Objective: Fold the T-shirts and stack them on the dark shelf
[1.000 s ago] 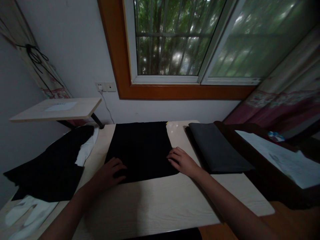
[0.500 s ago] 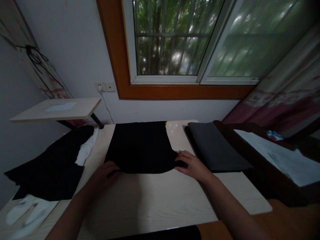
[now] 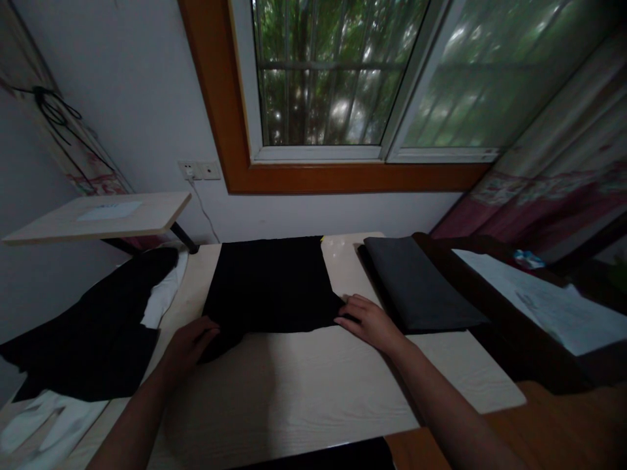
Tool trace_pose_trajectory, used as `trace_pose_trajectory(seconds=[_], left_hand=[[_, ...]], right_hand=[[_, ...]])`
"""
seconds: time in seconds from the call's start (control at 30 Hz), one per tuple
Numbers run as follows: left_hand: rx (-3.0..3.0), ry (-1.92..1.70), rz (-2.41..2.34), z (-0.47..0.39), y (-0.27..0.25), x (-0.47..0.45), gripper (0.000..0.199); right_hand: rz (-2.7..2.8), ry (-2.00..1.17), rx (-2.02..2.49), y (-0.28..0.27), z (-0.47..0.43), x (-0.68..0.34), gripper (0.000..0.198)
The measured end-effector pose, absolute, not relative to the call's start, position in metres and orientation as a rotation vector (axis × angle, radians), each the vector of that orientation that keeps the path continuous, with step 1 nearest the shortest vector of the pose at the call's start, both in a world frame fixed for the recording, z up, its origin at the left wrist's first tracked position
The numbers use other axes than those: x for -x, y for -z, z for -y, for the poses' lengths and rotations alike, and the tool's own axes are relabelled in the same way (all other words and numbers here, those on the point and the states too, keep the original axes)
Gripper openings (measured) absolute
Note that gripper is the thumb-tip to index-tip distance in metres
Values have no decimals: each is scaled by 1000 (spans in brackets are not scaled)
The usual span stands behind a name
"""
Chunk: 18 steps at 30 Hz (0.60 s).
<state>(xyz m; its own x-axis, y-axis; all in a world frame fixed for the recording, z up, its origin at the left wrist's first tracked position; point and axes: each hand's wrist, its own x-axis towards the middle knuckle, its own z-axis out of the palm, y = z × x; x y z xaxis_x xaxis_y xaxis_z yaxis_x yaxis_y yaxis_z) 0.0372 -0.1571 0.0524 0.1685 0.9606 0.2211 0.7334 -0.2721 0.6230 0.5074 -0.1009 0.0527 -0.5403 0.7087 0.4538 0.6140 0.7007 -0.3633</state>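
Observation:
A black cloth, perhaps a folded garment, lies spread on the pale wooden table below the window. My left hand is closed on its near left corner, where a flap of the fabric sticks out towards me. At the near right corner, my right hand pinches the edge between thumb and fingers. The fingertips of both hands are partly hidden by dark fabric and dim light. A folded dark grey cloth lies just to the right of my right hand, on top of something black.
Left on the table lies a heap of black cloth with white fabric beside it and more white cloth nearer me. A small raised shelf overhangs the back left. Papers lie on a dark surface at right.
My left hand has drawn the near left corner slightly left and towards me, so a flap now sticks out. My right hand keeps its corner. The whole view has shifted a little.

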Motion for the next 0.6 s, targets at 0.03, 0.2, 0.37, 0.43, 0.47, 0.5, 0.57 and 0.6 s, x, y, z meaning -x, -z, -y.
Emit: trace_pose_trajectory(seconds=[0.03, 0.2, 0.37, 0.43, 0.47, 0.5, 0.57, 0.6], left_hand=[[-2058, -858, -1642, 158, -52, -36, 34], [-1980, -940, -1779, 160, -51, -33, 37], [-1976, -864, -1727, 161, -56, -39, 36], [-1985, -883, -1721, 161, -56, -40, 34], [-2000, -901, -1717, 161, -56, -39, 32], [-2021, -924, -1711, 161, -55, -38, 30], [-2079, -982, -1685, 159, -55, -36, 27], [-2108, -1015, -1671, 158, -55, -34, 26]], right_hand=[[2314, -208, 999, -53, 100, -507, 14], [2250, -224, 1012, -55, 101, -506, 13], [2349, -260, 905, -53, 105, -497, 13], [2402, -263, 852, -52, 106, -492, 18], [2429, -263, 832, -52, 106, -490, 21], [2450, -261, 820, -52, 106, -489, 22], [2471, -242, 826, -51, 105, -487, 19], [2473, -223, 842, -50, 104, -488, 18]])
